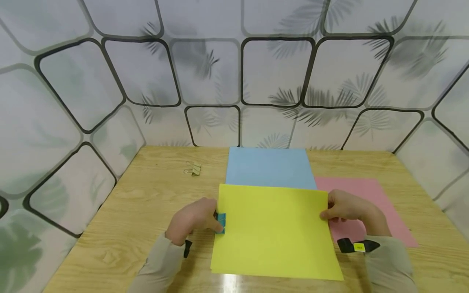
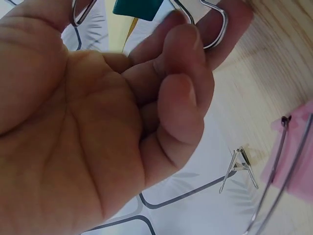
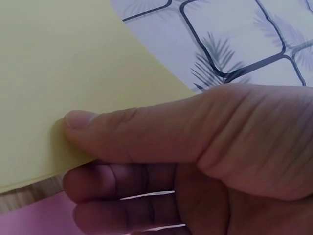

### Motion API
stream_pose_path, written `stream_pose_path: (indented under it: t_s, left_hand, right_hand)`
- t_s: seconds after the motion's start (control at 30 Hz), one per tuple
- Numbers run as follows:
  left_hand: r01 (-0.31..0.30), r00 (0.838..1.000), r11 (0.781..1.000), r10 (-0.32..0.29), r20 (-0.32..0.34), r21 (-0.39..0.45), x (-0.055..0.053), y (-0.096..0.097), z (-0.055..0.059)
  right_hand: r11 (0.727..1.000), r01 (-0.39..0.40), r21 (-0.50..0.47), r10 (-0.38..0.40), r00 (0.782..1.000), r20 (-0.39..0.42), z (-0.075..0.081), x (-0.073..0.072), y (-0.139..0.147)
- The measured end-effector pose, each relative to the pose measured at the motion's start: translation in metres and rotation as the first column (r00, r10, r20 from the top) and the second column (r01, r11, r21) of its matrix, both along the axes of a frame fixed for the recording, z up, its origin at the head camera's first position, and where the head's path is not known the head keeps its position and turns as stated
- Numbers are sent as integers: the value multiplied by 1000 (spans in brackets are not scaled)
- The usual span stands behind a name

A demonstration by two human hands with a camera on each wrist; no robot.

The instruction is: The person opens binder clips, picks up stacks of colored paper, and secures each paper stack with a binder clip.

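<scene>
Yellow paper sheets [image 1: 275, 232] are held up between both hands, tilted toward me, their slightly offset edges showing at the bottom left. On their left edge sits a teal binder clip [image 1: 221, 223]. My left hand [image 1: 194, 219] pinches this clip; in the left wrist view its wire handles lie between thumb and fingers, and the teal body [image 2: 138, 7] meets the paper edge. At the opposite edge, my right hand [image 1: 348, 207] grips the sheets, with the thumb [image 3: 80, 120] flat on the front face and the fingers curled behind.
A gold-coloured binder clip [image 1: 196, 169] lies at the back left of the wooden table [image 1: 146, 195]. Behind the yellow paper lie a blue sheet [image 1: 269, 167] and, to the right, a pink sheet [image 1: 384, 215]. Patterned cloth or wall covering [image 1: 216, 73] rises behind the table.
</scene>
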State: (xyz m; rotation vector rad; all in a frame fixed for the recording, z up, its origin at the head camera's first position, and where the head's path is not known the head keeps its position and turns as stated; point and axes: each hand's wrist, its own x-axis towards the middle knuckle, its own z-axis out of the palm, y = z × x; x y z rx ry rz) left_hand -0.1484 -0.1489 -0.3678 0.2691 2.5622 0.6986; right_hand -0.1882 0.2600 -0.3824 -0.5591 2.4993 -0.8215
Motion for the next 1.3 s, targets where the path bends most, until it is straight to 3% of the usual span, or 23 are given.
stream_pose_path:
  t_s: [0.23,0.37,0.57,0.9,1.17,1.3]
  left_hand:
    - [-19,1000,998,19,-3,53,-1,1,-2]
    - [5,1000,1000,-5,-13,4,0,4,-1]
    - [87,996,989,-90,-17,-116,0,9,-3]
    - [119,992,982,-123,-16,-144,-1,11,-7]
    - [92,994,985,-99,-39,-145,-3,11,-11]
    - [64,992,982,-82,-94,-179,-3,14,-11]
  right_hand:
    - [1000,13,17,-13,1000,16,-3,-1,0]
    - [1000,19,23,-20,1000,22,-5,-1,0]
    - [1000,11,14,-11,999,32,-6,-1,0]
    - [1000,9,15,-10,999,48,-8,-2,0]
    - [1000,19,16,-20,998,51,-7,-1,-2]
    - [999,37,38,-39,998,47,-7,-2,-3]
